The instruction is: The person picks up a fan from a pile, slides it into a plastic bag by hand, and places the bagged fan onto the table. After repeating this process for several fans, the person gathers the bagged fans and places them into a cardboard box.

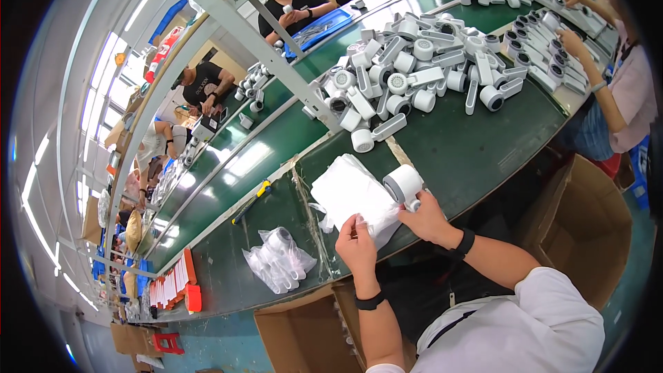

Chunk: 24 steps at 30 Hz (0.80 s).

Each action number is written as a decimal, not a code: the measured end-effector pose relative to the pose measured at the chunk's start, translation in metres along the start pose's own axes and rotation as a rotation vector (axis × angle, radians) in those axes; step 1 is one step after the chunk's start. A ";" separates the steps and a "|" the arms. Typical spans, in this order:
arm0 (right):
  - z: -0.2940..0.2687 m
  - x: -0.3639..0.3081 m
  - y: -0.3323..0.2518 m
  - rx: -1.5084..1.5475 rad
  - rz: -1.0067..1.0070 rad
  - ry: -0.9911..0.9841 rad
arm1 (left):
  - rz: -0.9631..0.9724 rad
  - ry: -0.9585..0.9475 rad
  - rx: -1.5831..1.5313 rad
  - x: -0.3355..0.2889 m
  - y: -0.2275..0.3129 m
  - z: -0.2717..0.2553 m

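My right hand grips a white device with a round head, which looks like a handheld fan; its handle is mostly hidden by my fingers. With thumb and fingers pinched, my left hand holds the edge of a thin, clear plastic bag, close to my right hand. Under and beyond it lies a stack of white plastic bags on the green work surface. To the left, several bagged fans sit together near the table edge.
A large heap of loose fans covers the far bench. A yellow-black cutter lies at left, beyond orange-and-white boxes. Open cartons stand below, right and front. Co-workers sit along the line; one person's arm reaches over fans at right.
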State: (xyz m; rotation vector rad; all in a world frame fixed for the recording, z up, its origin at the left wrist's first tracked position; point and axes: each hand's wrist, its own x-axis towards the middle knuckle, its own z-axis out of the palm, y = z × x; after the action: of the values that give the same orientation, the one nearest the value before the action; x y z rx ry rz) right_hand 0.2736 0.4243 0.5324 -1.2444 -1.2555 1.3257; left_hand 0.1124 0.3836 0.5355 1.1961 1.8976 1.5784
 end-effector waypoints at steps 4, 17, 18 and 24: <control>-0.024 -0.004 0.002 -0.076 -0.241 -0.050 | -0.183 -0.052 -0.176 -0.003 0.005 0.004; -0.074 -0.006 -0.065 -0.612 0.143 -0.924 | 0.014 -0.065 0.000 -0.005 0.004 0.005; -0.071 -0.002 -0.065 -0.643 0.140 -0.961 | -0.008 -0.090 -0.025 -0.007 0.008 0.005; -0.053 0.009 -0.068 -0.671 0.104 -1.026 | 0.011 -0.206 0.007 -0.006 0.006 -0.010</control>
State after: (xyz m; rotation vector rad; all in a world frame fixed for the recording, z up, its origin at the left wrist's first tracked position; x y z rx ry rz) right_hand 0.3240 0.4441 0.6006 -1.0441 -2.5351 1.7727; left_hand 0.1105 0.3729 0.5424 1.3188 1.7689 1.3961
